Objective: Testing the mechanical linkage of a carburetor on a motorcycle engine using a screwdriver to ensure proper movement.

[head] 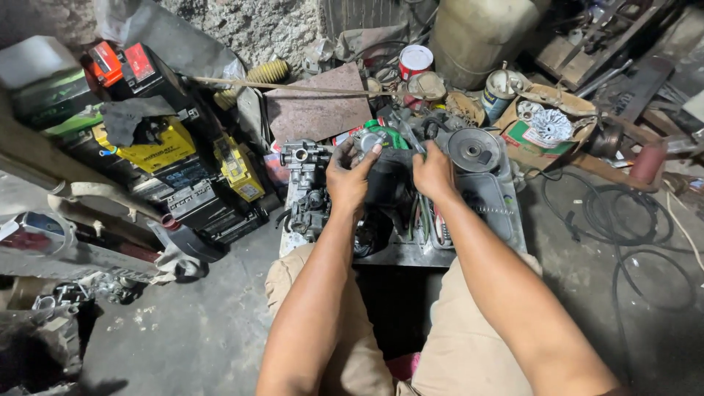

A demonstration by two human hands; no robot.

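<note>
Both hands grip a dark part: left hand (pixel 350 174), right hand (pixel 433 172); tray (pixel 513 220) crowded, bare floor at seven o'clock.

Both bare forearms reach forward and away from the body, converging toward the middle of the view; the left arm runs nearly straight up from the lower edge, the right arm comes in at a slant from the lower right; the left hand (pixel 349 174) is raised with fingers curled and the thumb lifted, its back toward the camera; the right hand (pixel 434 173) sits just beside it, knuckles up, fingers bent downward and closed in a grip; the two hands are near but apart.
</note>
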